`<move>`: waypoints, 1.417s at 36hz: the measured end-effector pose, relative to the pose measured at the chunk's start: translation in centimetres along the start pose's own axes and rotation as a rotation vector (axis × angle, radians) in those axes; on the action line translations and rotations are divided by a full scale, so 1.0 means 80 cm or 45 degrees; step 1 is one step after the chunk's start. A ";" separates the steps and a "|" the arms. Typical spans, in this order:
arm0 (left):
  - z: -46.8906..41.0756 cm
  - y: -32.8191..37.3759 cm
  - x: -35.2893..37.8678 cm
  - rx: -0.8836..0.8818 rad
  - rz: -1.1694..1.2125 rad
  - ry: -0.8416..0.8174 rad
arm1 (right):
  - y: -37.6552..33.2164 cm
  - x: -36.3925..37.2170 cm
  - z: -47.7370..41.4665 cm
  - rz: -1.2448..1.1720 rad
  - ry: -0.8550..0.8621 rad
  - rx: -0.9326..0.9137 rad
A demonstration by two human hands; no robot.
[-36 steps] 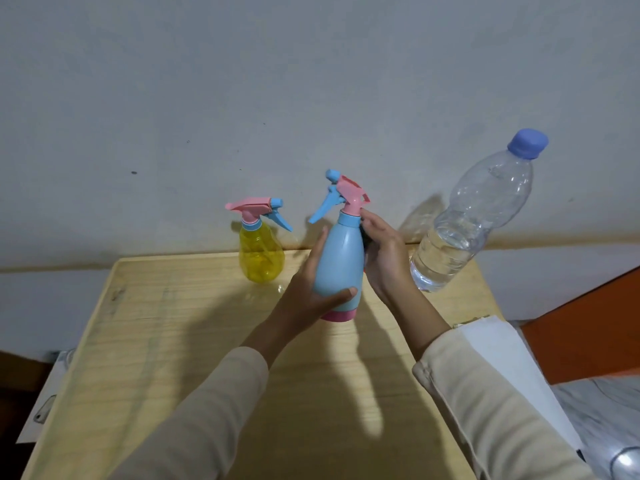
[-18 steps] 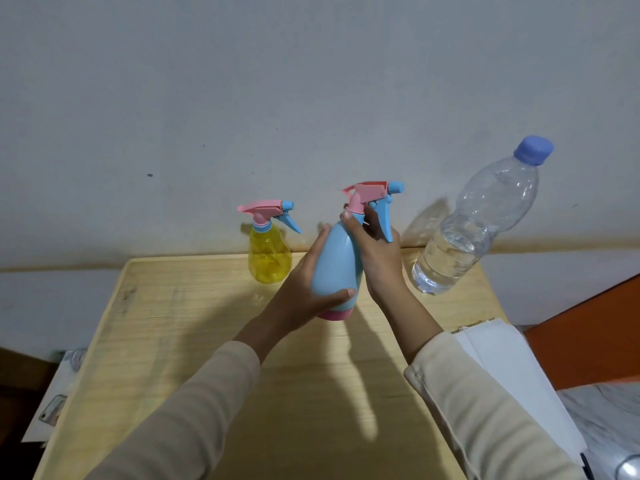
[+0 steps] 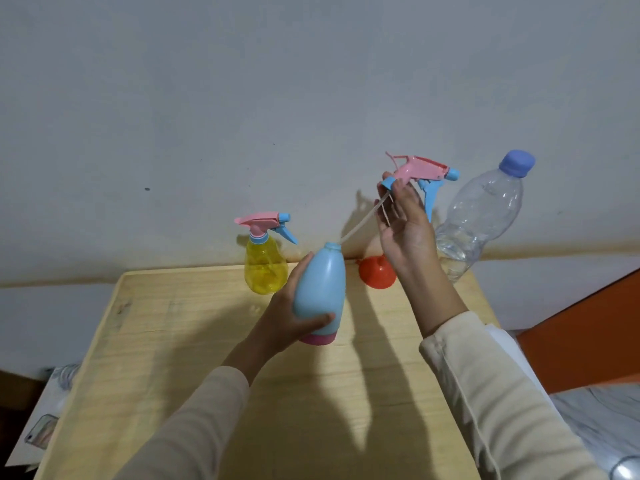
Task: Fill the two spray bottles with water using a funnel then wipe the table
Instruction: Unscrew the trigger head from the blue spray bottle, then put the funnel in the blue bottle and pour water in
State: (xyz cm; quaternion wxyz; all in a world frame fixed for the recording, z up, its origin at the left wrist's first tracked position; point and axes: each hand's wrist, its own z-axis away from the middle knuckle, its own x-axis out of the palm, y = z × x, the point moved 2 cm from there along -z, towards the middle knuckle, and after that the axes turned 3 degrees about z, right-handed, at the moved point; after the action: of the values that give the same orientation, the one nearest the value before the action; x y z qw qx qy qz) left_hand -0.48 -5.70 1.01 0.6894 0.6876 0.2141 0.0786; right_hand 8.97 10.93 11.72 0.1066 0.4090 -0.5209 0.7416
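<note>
— Above the middle of the bench [image 3: 173,341], the blue bottle [image 3: 320,289] is gripped round its body by the left hand [image 3: 287,323], with the thumb laid across the front. It is tilted a little, and whether its base touches the wood cannot be told.

— And the right hand [image 3: 403,226]?

— The spray head [image 3: 420,169] is pinched at its collar by the fingertips and held high, towards the wall. The tube [image 3: 360,225] slants down from it, with its tip just at the bottle's mouth.

— So the step is judged to be the opening of the first bottle?

— Yes. No water is seen to be poured yet. The yellow bottle [image 3: 265,268], at the back, is capped by its own head, and its level cannot be told.

— What is called for next?

— The tube should be drawn clear and the head laid on bare wood. Then the funnel [image 3: 376,273], resting near the wall between the blue bottle and the right forearm, would be set in the neck. The water bottle [image 3: 481,216] would need to be uncapped.

— Is anything in the way?

— The water bottle stands at the right rear corner, close behind the right hand, and could be knocked. The tube may catch on the neck or drip. No cloth for wiping is clearly seen. A white sheet lies past the right edge, but what it is cannot be told.
</note>
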 end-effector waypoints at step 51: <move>0.039 -0.110 -0.026 0.084 -0.314 0.391 | 0.146 -0.176 0.030 1.797 0.184 -0.204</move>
State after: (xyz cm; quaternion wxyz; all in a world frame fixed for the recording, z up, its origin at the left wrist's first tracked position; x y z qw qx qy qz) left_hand -2.72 -9.73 -7.38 0.6300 0.6583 0.4019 0.0906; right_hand 12.41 7.60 -6.10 -0.3349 -0.0847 -0.7058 0.6185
